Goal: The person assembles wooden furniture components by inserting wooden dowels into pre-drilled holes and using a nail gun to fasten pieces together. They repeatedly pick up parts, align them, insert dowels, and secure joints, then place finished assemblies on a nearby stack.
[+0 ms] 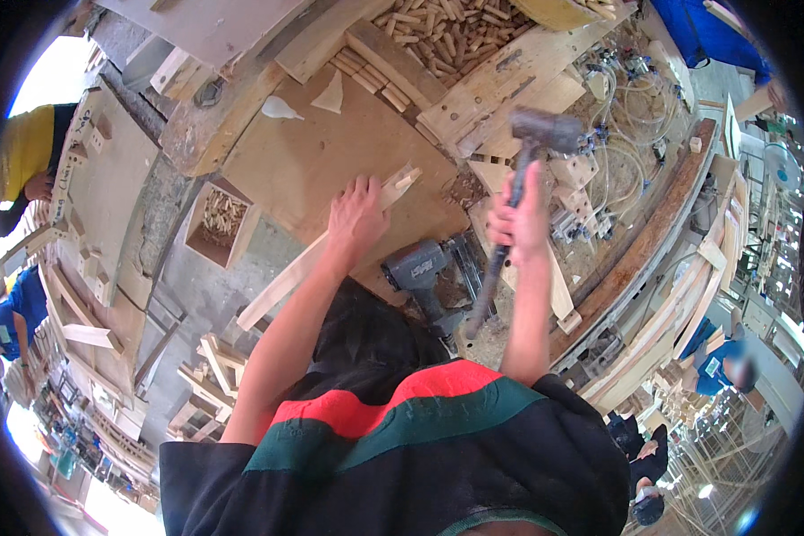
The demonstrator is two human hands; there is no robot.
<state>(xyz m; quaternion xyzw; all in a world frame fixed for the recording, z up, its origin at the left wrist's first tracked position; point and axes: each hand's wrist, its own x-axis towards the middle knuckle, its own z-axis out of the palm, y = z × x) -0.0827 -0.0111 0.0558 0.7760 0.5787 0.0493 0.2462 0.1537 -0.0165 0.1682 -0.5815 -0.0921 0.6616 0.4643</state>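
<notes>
My left hand (357, 216) is closed over a long pale wooden strip (286, 284) near its far end, pressing it to the brown work board (272, 179). A small peg-like piece (408, 181) shows at that end of the strip. In my right hand (523, 219) is a hammer (545, 131), gripped mid-handle with its dark, blocky head raised up and right of the strip. Between my forearms, near my body, lies a dark grey nail gun (420, 268).
Wooden dowels fill a large bin (393, 62) at the far side; a small wooden box (214, 223) on the left holds more. Clear tubing (630, 134) and drilled blocks (576, 170) crowd the right. Other people work at both sides, one in a yellow top (29, 147).
</notes>
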